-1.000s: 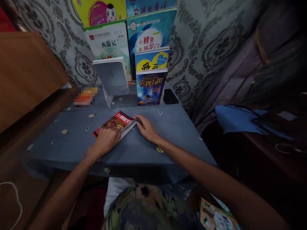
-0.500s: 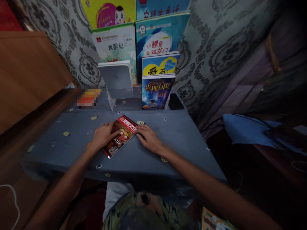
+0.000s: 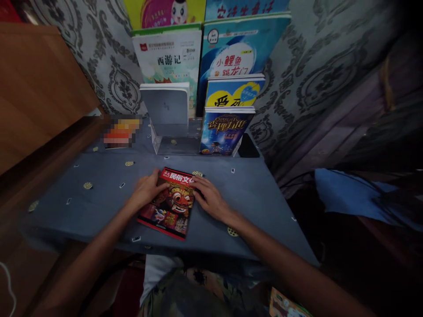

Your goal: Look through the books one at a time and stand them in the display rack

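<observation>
Because the red book (image 3: 174, 215) lies on the counter (image 3: 105, 211) between the two hands, slightly askew, an uneven push could swing it round further. The left hand (image 3: 147, 189) is loosely spread, thumb laid on the cover and fingers along that side's edge; I cannot tell whether any fingertip is tucked underneath, and a dragging thumb could crease the cover. The right hand (image 3: 211, 199) is loosely spread too, fingertips at the book's upper corner with no visible pinch, so lifting from there could bend it. Nearer the body than both hands, the book's bottom edge lies close to the counter's front, where a pull could leave it overhanging. Beyond the hands, a careless reach could bump the clear stand (image 3: 176, 149) holding the blue book (image 3: 223, 138).
</observation>
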A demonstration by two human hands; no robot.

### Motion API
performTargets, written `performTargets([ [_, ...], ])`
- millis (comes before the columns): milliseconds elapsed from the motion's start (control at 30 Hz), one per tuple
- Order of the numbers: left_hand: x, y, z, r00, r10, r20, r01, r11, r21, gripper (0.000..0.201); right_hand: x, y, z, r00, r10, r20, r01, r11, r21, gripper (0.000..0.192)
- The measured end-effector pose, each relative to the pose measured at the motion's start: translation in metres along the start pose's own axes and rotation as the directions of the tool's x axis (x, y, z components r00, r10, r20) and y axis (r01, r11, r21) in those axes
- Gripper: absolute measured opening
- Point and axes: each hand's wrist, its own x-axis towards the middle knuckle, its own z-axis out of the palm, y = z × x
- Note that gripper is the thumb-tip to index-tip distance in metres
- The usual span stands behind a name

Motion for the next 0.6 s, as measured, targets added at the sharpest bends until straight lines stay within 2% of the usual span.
performTargets([
  [100,-0.014,0.014,0.004,0.999,0.035,-0.006,-0.034,0.995,0.093,0.051,0.010,0.000,-0.005,0.997,0.047,0.060,-0.042,0.997,-0.071,0.039],
  [200,-0.022,0.025,0.004,0.995,0.093,-0.047,-0.078,0.966,0.246,0.047,0.024,-0.011,-0.005,0.989,0.089,0.121,-0.067,0.983,-0.173,0.038],
  [300,-0.019,0.028,0.007,0.966,0.221,-0.132,-0.166,0.927,0.338,0.040,0.033,-0.029,0.004,0.981,0.081,0.178,-0.042,0.976,-0.215,0.039],
  [433,-0.011,0.020,0.021,0.936,0.304,-0.179,-0.250,0.928,0.275,0.041,0.034,-0.040,0.015,0.972,0.060,0.227,-0.017,0.982,-0.189,0.047],
  [600,-0.011,0.011,0.033,0.925,0.315,-0.213,-0.269,0.938,0.221,0.046,0.024,-0.025,0.007,0.976,0.111,0.189,-0.067,0.972,-0.224,0.055],
])
